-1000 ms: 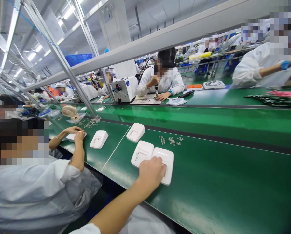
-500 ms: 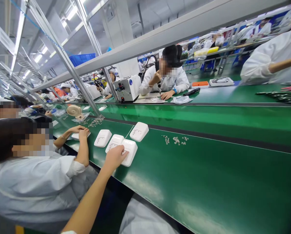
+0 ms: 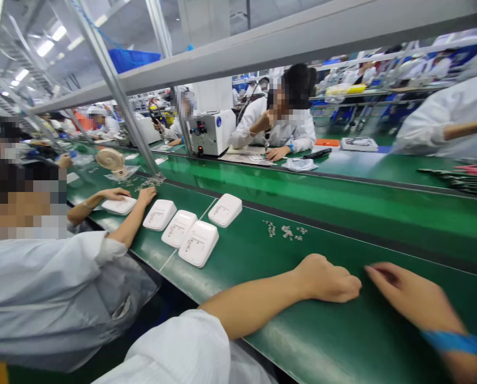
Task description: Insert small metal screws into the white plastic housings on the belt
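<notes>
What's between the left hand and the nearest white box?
In the head view, just green table shows between the left hand and that white box.

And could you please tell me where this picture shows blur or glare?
Head view: the right hand looks motion-blurred, the white units somewhat crisper; pale glare lies on the green worktop, near its front edge.

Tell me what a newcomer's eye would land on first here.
Probably the wearer's left grip and right grip, side by side over the green worktop at lower right, with a bright blue wristband at the right wrist. Next, likely the four white plastic housings grouped left of centre, then small silvery parts scattered to their right.
</notes>
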Motion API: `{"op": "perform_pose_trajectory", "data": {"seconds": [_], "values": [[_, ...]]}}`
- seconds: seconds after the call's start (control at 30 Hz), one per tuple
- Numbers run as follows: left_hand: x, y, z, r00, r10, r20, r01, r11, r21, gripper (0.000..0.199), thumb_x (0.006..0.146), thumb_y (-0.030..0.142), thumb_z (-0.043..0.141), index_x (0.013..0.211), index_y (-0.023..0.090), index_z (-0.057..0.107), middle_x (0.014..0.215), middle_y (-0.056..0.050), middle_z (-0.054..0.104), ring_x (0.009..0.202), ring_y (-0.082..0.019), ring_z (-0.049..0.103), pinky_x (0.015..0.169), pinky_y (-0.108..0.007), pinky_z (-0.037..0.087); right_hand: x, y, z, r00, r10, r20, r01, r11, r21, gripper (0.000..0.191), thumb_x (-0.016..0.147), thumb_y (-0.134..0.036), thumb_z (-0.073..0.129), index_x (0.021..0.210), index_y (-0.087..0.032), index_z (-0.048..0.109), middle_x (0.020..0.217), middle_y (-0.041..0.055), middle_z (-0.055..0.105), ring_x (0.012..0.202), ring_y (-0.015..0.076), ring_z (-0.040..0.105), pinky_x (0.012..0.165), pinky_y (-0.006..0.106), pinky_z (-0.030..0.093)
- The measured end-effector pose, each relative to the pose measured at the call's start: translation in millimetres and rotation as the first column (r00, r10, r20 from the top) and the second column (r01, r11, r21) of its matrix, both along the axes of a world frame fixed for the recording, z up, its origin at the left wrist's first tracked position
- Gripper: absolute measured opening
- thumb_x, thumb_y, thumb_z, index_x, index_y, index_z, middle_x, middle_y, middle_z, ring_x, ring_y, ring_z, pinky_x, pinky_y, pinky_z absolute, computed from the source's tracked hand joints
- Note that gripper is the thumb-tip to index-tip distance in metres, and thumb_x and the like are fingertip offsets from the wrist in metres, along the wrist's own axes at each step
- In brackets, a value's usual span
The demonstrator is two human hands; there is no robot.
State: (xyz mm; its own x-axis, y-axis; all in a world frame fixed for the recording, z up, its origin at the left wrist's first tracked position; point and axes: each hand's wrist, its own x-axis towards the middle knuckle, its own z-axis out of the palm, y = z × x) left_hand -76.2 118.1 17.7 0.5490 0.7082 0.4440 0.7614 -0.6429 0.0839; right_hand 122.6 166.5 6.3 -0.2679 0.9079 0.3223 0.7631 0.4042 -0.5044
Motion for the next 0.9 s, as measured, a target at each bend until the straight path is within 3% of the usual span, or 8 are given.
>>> {"op": "perform_pose_trajectory", "data": {"seconds": [0.07,0.17,0.27,0.37,0.47,0.6,0.77,0.9], "values": [[6,6,-7.4,0.999,-0.019,0.041,0.017,0.999,0.049,0.035,0.088,0.033,0.042,0.063,0.021,0.063,0.064,-0.002,0.065,0.059,-0.013,0.06,0.05,-0.024,0.035,-39,25,-2.1,0.991,0.13,-0.014,-0.131,0.987,-0.092,0.027,0.085,-0.05,0.056,0.089,-0.028,0.069,0.076,0.0092,0.067,0.064,0.0235,0.063,0.059,0.038,0.049],[0,10,-9.4,0.988,0.045,0.148,-0.062,0.991,0.116,0.032,0.085,0.029,0.046,0.058,0.02,0.061,0.057,-0.003,0.063,0.053,-0.014,0.058,0.049,-0.025,0.037,-93,44,-2.6,0.989,0.149,0.015,-0.15,0.985,0.085,0.045,0.086,-0.04,0.053,0.128,-0.023,0.06,0.104,0.011,0.064,0.074,0.0232,0.063,0.061,0.036,0.049],[-1,12,-9.9,0.979,0.06,0.195,-0.087,0.987,0.132,0.031,0.083,0.026,0.047,0.055,0.02,0.06,0.053,-0.002,0.061,0.049,-0.013,0.053,0.049,-0.026,0.039,-115,46,-5.1,0.959,0.275,0.07,-0.283,0.946,0.161,0.049,0.086,-0.033,0.056,0.135,-0.028,0.057,0.119,0.0106,0.058,0.078,0.0216,0.061,0.065,0.036,0.05],[1,13,-11.2,0.977,0.051,0.207,-0.072,0.992,0.099,0.031,0.083,0.026,0.046,0.055,0.02,0.06,0.052,-0.002,0.06,0.049,-0.013,0.053,0.05,-0.027,0.04,-113,47,-10.8,0.924,0.382,-0.021,-0.378,0.92,0.108,0.03,0.087,-0.033,0.057,0.114,-0.029,0.069,0.111,0.008,0.06,0.085,0.0234,0.062,0.072,0.037,0.052],[2,15,-11.2,0.966,0.072,0.25,-0.095,0.992,0.078,0.03,0.082,0.025,0.046,0.055,0.02,0.06,0.051,-0.002,0.057,0.05,-0.014,0.054,0.05,-0.027,0.04,-106,51,-14.4,0.925,0.368,-0.092,-0.362,0.929,0.075,0.021,0.088,-0.035,0.054,0.095,-0.028,0.072,0.1,0.0081,0.063,0.084,0.0246,0.063,0.072,0.039,0.053],[-1,17,-7.0,0.897,0.197,0.395,-0.218,0.976,0.009,0.029,0.083,0.027,0.048,0.055,0.02,0.053,0.052,0.0,0.054,0.052,-0.012,0.053,0.052,-0.026,0.039,-100,53,-11.4,0.927,0.323,-0.191,-0.317,0.946,0.066,0.02,0.088,-0.034,0.051,0.094,-0.026,0.069,0.093,0.0079,0.066,0.082,0.0238,0.063,0.074,0.039,0.054],[-10,19,3.7,0.627,0.49,0.605,-0.467,0.859,-0.211,0.015,0.089,0.024,0.05,0.1,0.018,0.058,0.09,-0.005,0.061,0.08,-0.014,0.06,0.073,-0.025,0.048,-88,48,-3.3,0.804,0.137,-0.578,-0.206,0.977,-0.056,0.03,0.085,-0.042,0.06,0.105,-0.02,0.063,0.087,0.0053,0.066,0.077,0.0196,0.063,0.07,0.035,0.054],[-15,22,8.8,0.643,0.527,0.555,-0.446,0.847,-0.288,0.038,0.091,0.018,0.047,0.129,0.019,0.048,0.117,-0.01,0.057,0.105,-0.019,0.059,0.091,-0.031,0.048,-82,39,0.6,0.667,0.048,-0.743,-0.231,0.962,-0.146,0.04,0.077,-0.049,0.072,0.102,-0.02,0.062,0.087,0.0047,0.065,0.074,0.0174,0.061,0.064,0.031,0.053]]}}
